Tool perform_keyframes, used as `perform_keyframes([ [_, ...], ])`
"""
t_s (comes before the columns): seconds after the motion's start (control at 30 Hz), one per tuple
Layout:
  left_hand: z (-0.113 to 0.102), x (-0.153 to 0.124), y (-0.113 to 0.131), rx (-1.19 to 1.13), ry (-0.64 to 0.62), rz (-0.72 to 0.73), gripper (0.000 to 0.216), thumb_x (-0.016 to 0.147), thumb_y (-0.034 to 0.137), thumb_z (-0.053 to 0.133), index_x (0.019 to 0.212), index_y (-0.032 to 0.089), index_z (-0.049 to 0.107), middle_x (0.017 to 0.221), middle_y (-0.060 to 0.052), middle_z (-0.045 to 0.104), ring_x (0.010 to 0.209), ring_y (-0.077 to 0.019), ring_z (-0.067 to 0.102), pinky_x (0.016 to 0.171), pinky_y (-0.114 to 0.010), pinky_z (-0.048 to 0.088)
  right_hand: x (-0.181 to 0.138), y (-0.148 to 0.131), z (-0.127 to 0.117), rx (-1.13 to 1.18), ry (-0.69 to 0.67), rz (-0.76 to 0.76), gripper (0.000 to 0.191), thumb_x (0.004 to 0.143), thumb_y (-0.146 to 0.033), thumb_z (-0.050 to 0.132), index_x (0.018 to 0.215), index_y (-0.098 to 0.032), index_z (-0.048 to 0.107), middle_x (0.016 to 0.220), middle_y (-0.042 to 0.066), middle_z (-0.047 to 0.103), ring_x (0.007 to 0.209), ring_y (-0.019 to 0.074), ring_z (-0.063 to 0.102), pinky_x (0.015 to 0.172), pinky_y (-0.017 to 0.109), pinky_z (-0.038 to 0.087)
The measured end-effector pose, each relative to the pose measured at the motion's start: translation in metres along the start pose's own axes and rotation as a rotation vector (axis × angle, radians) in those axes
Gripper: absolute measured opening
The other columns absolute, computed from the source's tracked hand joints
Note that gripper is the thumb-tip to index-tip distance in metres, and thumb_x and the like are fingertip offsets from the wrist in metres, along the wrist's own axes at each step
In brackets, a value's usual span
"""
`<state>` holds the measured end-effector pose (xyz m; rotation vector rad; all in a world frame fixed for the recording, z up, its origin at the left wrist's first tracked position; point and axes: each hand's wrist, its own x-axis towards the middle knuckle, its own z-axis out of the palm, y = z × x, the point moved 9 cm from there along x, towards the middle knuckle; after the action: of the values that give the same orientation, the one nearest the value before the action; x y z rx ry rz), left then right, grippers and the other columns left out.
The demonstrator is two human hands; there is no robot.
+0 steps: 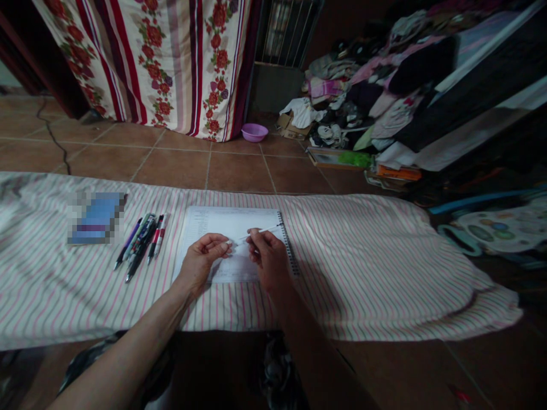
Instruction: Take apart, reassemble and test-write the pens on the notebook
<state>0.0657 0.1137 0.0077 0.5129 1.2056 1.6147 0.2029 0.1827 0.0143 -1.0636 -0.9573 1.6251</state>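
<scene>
My right hand (267, 250) pinches a slim white pen (273, 228) whose dark-tipped end points up to the right. My left hand (209, 250) has its thumb and fingertips closed on a small white piece (229, 243), perhaps a pen cap; its exact kind is too small to make out. A narrow gap separates the two hands. Both are over an open spiral notebook (239, 216), its coil along the right side and a pale, mostly blank page facing up. Left of the notebook lies a bunch of several pens (141, 239), some dark, some red and white.
A striped cloth (363, 256) covers the low surface, and a blurred-out blue rectangular object (96, 218) rests on its left part. Beyond are a tiled floor (179, 168), a flowered curtain (179, 62), a purple basin (254, 132) and a heap of clothes (359, 85).
</scene>
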Motion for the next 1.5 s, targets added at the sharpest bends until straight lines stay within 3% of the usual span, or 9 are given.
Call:
perform_keyframes([
  [0.27, -0.004, 0.001, -0.006, -0.053, 0.05, -0.065, 0.029, 0.051, 0.021, 0.08, 0.076, 0.012, 0.068, 0.061, -0.003, 0.067, 0.059, -0.0088, 0.059, 0.063, -0.02, 0.045, 0.0, 0.0, 0.0, 0.004, -0.003, -0.001, 0.023, 0.062, -0.037, 0.07, 0.066, -0.015, 0.062, 0.061, -0.002, 0.058, 0.047, 0.0053, 0.045, 0.036, 0.016, 0.031],
  [0.5, -0.009, 0.003, -0.008, -0.028, 0.076, -0.044, 0.03, 0.052, 0.023, 0.08, 0.077, 0.011, 0.068, 0.07, -0.006, 0.069, 0.061, -0.0112, 0.061, 0.062, -0.023, 0.047, 0.0, 0.0, 0.0, -0.018, 0.003, 0.001, 0.024, 0.062, -0.038, 0.07, 0.066, -0.016, 0.062, 0.06, -0.002, 0.058, 0.047, 0.0057, 0.046, 0.036, 0.017, 0.032],
  [1.5, -0.007, 0.003, -0.011, -0.006, 0.066, -0.037, 0.024, 0.054, 0.023, 0.078, 0.073, 0.014, 0.068, 0.064, -0.002, 0.066, 0.057, -0.0094, 0.058, 0.06, -0.022, 0.045, 0.001, 0.003, 0.005, -0.065, -0.01, -0.037, 0.023, 0.063, -0.037, 0.068, 0.067, -0.016, 0.063, 0.058, -0.001, 0.06, 0.044, 0.0063, 0.046, 0.037, 0.018, 0.034],
])
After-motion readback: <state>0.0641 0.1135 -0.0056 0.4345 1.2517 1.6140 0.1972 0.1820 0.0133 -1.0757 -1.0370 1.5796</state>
